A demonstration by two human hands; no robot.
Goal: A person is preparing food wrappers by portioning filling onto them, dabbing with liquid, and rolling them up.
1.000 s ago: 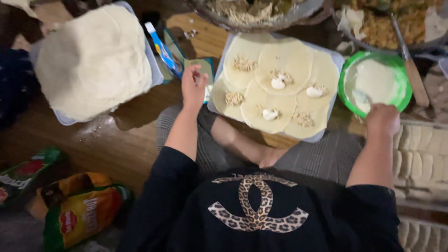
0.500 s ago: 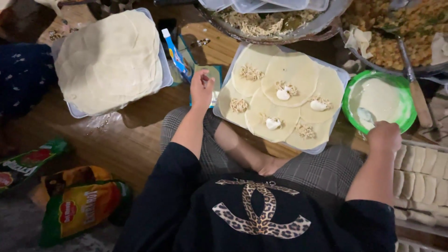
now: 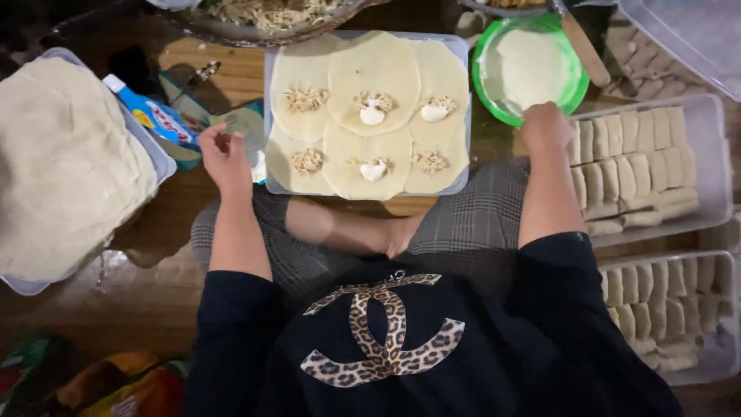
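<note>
A pale tray (image 3: 272,116) in front of me holds several round dough wrappers (image 3: 374,85), each topped with shredded filling, three also with a white dollop. My left hand (image 3: 225,157) hovers beside the tray's left edge, fingers loosely curled, close to a small packet (image 3: 245,123); I see nothing in it. My right hand (image 3: 544,127) rests at the near rim of a green bowl (image 3: 485,86) of white paste, its fingertips hidden under the knuckles.
A tub with a thick stack of wrappers (image 3: 65,166) sits at the left. Two trays of finished rolls (image 3: 644,174) (image 3: 668,309) stand at the right. A bowl of shredded filling (image 3: 270,15) is behind the tray. Snack bags (image 3: 116,390) lie near left.
My right hand has moved up to the green bowl's near rim. My left hand has drawn back a little from the tray's left edge. The view has shifted closer.
</note>
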